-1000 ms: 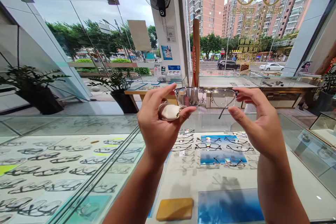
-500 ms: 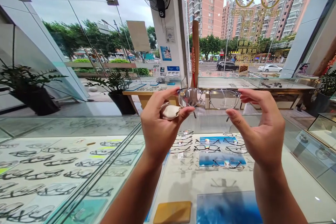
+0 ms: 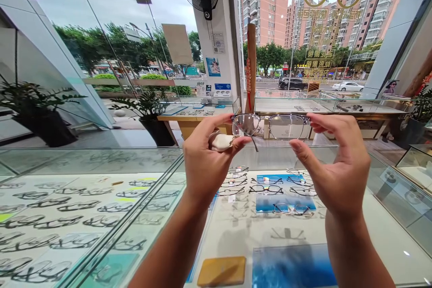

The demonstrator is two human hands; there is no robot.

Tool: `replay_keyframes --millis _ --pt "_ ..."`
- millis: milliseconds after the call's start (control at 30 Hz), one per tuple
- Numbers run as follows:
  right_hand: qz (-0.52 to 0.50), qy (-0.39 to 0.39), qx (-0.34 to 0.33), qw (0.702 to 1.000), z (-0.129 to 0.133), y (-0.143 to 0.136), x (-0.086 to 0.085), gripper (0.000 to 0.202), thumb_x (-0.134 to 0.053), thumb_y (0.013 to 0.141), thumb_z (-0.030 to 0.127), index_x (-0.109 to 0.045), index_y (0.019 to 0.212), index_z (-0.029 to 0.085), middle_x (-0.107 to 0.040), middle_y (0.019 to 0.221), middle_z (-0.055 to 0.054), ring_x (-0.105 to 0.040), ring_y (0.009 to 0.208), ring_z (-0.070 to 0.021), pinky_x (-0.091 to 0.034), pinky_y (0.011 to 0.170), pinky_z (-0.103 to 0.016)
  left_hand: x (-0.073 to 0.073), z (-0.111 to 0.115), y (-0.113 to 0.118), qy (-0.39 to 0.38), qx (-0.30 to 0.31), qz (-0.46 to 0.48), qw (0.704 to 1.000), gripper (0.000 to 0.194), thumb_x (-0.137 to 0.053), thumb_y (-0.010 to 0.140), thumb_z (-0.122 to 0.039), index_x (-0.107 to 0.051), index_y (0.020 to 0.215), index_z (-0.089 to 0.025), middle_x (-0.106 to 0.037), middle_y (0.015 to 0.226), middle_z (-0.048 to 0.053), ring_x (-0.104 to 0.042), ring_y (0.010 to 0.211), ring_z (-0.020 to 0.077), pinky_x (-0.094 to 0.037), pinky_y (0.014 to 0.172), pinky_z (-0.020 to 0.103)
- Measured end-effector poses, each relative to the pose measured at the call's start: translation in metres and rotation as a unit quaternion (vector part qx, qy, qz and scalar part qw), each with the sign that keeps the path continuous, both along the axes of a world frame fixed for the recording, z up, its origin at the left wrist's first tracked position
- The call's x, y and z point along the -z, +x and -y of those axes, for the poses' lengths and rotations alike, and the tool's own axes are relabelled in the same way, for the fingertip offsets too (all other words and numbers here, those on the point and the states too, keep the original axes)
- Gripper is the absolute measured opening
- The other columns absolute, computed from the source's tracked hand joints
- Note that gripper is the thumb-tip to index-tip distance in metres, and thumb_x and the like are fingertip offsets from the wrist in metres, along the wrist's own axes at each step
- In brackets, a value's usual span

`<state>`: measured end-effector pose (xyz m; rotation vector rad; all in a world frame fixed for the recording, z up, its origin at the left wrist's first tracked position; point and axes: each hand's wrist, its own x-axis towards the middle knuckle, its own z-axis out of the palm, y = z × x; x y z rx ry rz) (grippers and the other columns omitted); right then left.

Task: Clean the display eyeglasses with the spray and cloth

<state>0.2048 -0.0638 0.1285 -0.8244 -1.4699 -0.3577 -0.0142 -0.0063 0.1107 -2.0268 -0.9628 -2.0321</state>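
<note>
The left hand's fingers pinch the left end of a pair of glasses along with a small pale cloth, while the right hand's fingers close on the right end. The frame's long axis runs level between the left hand and right hand, held up well above the glass bench of displayed frames.

Both hands hold up a pair of glasses above the glass counter. The left hand pinches the glasses' left end, with a pale cloth tucked under its fingers. The right hand grips their right end. Below the glasses, rows of frames lie inside the counter, and a tan pad sits at the counter's near edge.
</note>
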Motion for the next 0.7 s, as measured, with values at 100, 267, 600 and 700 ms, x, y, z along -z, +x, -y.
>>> replay_keyframes --millis 100,267,600,700 --pt "0.004 0.001 -0.001 1.0 0.0004 -0.0001 -0.0003 0.031 -0.079 0.09 0.038 -0.073 0.12 0.029 -0.07 0.107 -0.006 -0.066 0.1 -0.0269 -0.058 0.092 -0.048 -0.0003 0.0008 0.0 -0.006 0.002 0.0 1.0 0.049 -0.084 0.083 -0.055 -0.074 0.118 -0.021 -0.076 0.106 0.007 -0.072 0.089 0.0189 -0.058 0.072 0.028" --pt "0.006 0.002 -0.003 1.0 0.0005 -0.0002 -0.0004 0.032 -0.079 0.09 0.037 -0.073 0.12 0.029 -0.071 0.107 -0.006 -0.066 0.1 -0.0271 -0.057 0.093 -0.049 0.0003 0.0008 0.0006 -0.014 -0.01 -0.001 1.0 0.051 -0.083 0.082 -0.057 -0.074 0.118 -0.022 -0.076 0.104 0.006 -0.071 0.088 0.0193 -0.058 0.074 0.03" --pt "-0.018 -0.084 -0.036 0.996 -0.0026 0.0015 0.0001 0.031 -0.07 0.095 0.045 -0.073 0.12 0.027 -0.074 0.114 -0.007 -0.068 0.099 -0.0255 -0.058 0.092 -0.048 -0.001 0.0027 0.0003 0.044 -0.068 -0.009 0.997 0.054 -0.084 0.079 -0.062 -0.071 0.113 -0.021 -0.072 0.102 0.006 -0.068 0.091 0.0207 -0.055 0.079 0.034" --pt "-0.032 -0.11 -0.039 0.993 -0.0042 0.0024 0.0 0.033 -0.067 0.097 0.049 -0.074 0.119 0.026 -0.075 0.115 -0.007 -0.069 0.098 -0.0245 -0.057 0.092 -0.047 -0.0018 0.0042 0.001 0.059 -0.081 -0.016 0.995 0.055 -0.085 0.078 -0.062 -0.07 0.111 -0.021 -0.071 0.101 0.006 -0.068 0.092 0.021 -0.055 0.081 0.035"
